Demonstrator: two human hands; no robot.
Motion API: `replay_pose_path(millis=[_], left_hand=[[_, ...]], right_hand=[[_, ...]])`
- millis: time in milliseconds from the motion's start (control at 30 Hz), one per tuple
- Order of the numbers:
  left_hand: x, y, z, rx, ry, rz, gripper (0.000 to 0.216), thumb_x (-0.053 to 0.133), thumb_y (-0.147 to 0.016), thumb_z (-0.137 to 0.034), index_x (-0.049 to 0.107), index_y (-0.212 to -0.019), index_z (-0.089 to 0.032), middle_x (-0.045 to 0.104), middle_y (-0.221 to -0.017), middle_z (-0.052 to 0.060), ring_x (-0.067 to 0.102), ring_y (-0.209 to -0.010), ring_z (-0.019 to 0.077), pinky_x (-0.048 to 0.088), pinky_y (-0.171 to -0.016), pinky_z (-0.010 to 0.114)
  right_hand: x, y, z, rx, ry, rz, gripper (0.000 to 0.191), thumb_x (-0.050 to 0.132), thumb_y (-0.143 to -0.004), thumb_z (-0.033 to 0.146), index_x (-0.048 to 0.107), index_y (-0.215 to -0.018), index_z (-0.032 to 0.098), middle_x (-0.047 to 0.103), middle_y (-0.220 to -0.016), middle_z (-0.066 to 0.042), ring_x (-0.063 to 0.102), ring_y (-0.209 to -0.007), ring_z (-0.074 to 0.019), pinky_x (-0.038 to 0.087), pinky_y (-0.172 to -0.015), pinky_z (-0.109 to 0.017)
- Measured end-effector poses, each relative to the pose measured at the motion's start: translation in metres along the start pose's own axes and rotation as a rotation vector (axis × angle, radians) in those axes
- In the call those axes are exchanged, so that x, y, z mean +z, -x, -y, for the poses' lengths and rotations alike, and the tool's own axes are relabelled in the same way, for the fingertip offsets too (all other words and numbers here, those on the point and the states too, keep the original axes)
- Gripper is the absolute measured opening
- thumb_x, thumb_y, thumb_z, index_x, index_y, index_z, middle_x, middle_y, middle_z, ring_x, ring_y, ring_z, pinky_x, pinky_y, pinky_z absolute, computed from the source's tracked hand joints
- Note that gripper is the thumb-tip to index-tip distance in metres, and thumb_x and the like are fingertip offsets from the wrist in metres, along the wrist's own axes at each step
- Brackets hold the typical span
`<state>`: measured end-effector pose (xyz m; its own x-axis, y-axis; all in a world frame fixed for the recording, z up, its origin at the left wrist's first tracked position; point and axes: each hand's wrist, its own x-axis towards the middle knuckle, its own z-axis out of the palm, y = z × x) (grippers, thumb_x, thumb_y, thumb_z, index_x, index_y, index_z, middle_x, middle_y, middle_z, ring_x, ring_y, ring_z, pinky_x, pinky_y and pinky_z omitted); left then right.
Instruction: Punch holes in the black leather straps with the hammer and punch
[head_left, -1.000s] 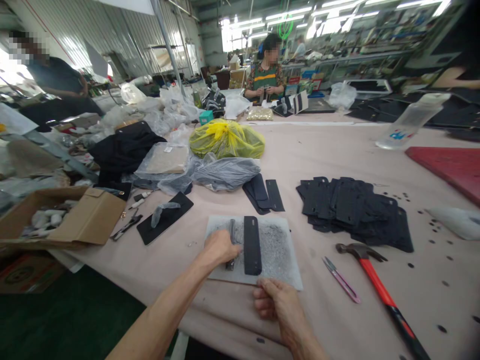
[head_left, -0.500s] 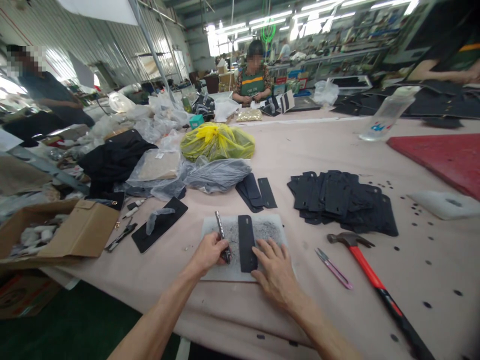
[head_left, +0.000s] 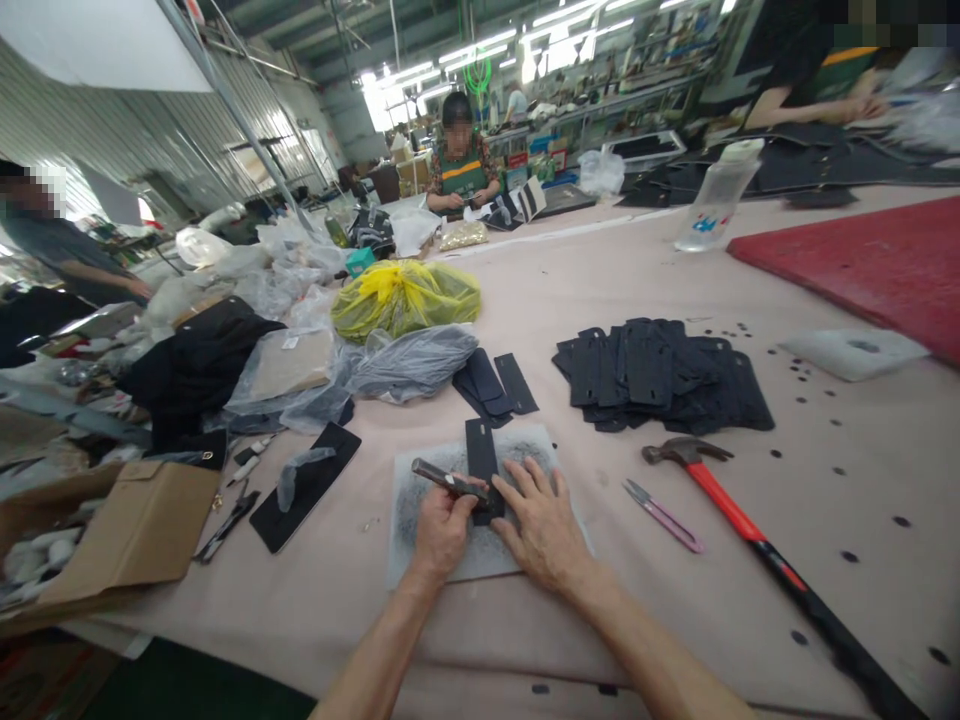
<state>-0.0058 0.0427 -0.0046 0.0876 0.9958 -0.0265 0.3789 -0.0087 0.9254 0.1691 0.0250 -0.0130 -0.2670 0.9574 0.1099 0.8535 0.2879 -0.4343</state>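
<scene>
My left hand [head_left: 444, 530] is closed around a metal hole punch [head_left: 435, 474], which tilts with its upper end to the left and its lower end over a black strip [head_left: 481, 448]. The strip lies on a pale, scuffed board [head_left: 409, 560], and a slot shows near its far end. Fingers spread, my right hand [head_left: 541, 522] rests flat on the board and against the strip's right edge. To the right of this hand lie pink-handled thread snips [head_left: 664, 516] and a claw hammer [head_left: 726, 502] with a red and black handle.
A heap of black cut pieces [head_left: 660, 375] lies beyond the hammer. Behind the board are a few more black pieces [head_left: 484, 385] and a yellow bag [head_left: 405, 300]. A phone [head_left: 319, 485] and a cardboard box [head_left: 142, 530] sit at left. Co-workers stand or sit around the table.
My left hand has moved right, bringing the punch from beside the strip to over its near end, and the punch has tipped leftward. My right hand stays at the strip. The view has shifted.
</scene>
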Motion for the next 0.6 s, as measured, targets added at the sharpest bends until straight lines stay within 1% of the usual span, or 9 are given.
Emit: replay_pose_path(millis=[67, 200, 267, 367, 600], left_hand=[[-0.001, 0.002, 0.0, 0.034, -0.069, 0.009, 0.026, 0.045, -0.088, -0.026, 0.065, -0.101, -0.017, 0.071, -0.105, 0.007, 0.066, -0.101, 0.0182, 0.053, -0.093, 0.03], [-0.003, 0.002, 0.0, 0.078, -0.058, -0.003, 0.025, 0.048, -0.087, -0.025, 0.069, -0.097, -0.016, 0.071, -0.102, 0.007, 0.064, -0.101, 0.0196, 0.053, -0.093, 0.032], [-0.003, 0.001, 0.001, 0.07, -0.057, 0.0, 0.025, 0.049, -0.087, -0.026, 0.069, -0.098, -0.016, 0.071, -0.102, 0.007, 0.065, -0.101, 0.02, 0.053, -0.093, 0.032], [-0.003, 0.0, 0.005, 0.054, -0.08, 0.008, 0.026, 0.05, -0.088, -0.029, 0.07, -0.099, -0.017, 0.071, -0.103, 0.006, 0.065, -0.101, 0.0207, 0.053, -0.092, 0.031], [-0.002, 0.001, 0.012, 0.041, -0.032, 0.001, 0.023, 0.054, -0.088, -0.028, 0.071, -0.099, -0.017, 0.07, -0.105, 0.007, 0.065, -0.102, 0.022, 0.053, -0.093, 0.033]], right_hand=[[0.001, 0.0, 0.0, 0.007, -0.017, -0.019, 0.053, 0.058, -0.086, 0.038, 0.049, -0.137, 0.028, 0.04, -0.149, -0.006, 0.024, -0.14, -0.0323, 0.01, -0.113, -0.056], [0.002, 0.001, -0.002, 0.016, -0.033, -0.049, 0.053, 0.059, -0.084, 0.038, 0.051, -0.135, 0.023, 0.042, -0.148, -0.007, 0.025, -0.14, -0.0326, 0.009, -0.114, -0.056], [0.001, 0.0, -0.002, 0.015, -0.035, -0.052, 0.053, 0.06, -0.084, 0.037, 0.051, -0.134, 0.021, 0.042, -0.148, -0.008, 0.026, -0.139, -0.0327, 0.009, -0.114, -0.055], [0.001, -0.001, -0.003, 0.016, -0.042, -0.048, 0.054, 0.06, -0.083, 0.037, 0.051, -0.134, 0.022, 0.042, -0.148, -0.007, 0.026, -0.139, -0.0328, 0.01, -0.114, -0.055], [0.0, -0.002, -0.004, 0.025, -0.069, -0.035, 0.054, 0.06, -0.082, 0.035, 0.052, -0.134, 0.022, 0.042, -0.148, -0.007, 0.026, -0.139, -0.0334, 0.01, -0.114, -0.056]])
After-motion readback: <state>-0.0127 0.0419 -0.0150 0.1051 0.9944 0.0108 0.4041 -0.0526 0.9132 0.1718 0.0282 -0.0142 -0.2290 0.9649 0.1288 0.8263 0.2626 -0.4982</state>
